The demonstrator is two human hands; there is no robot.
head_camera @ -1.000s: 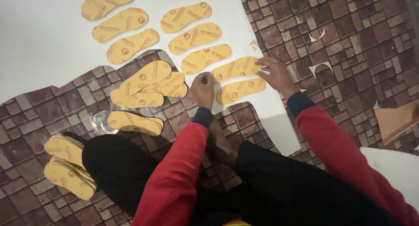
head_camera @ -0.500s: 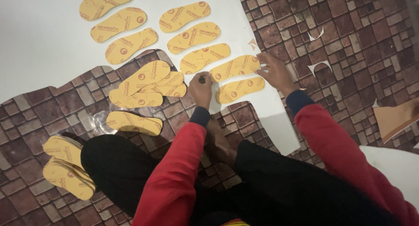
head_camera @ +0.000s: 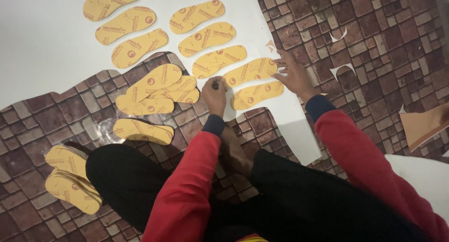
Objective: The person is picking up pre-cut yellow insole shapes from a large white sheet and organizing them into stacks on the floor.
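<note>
Left hand point(head_camera: 214, 93) fisted, right hand point(head_camera: 292, 73) spread on insole point(head_camera: 250, 72).

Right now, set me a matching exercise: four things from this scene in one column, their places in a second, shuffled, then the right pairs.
Things:
1. left hand
2. right hand
3. loose pile of yellow insoles
4. brown cardboard piece

Places:
A. on the tiled floor at the far right edge
B. holding a pen-like tool at the left end of two insoles
C. pressing on the right end of an insole on the white sheet
D. on the tiled floor in the sheet's cut-out

Pairs: 1-B, 2-C, 3-D, 4-A
</note>
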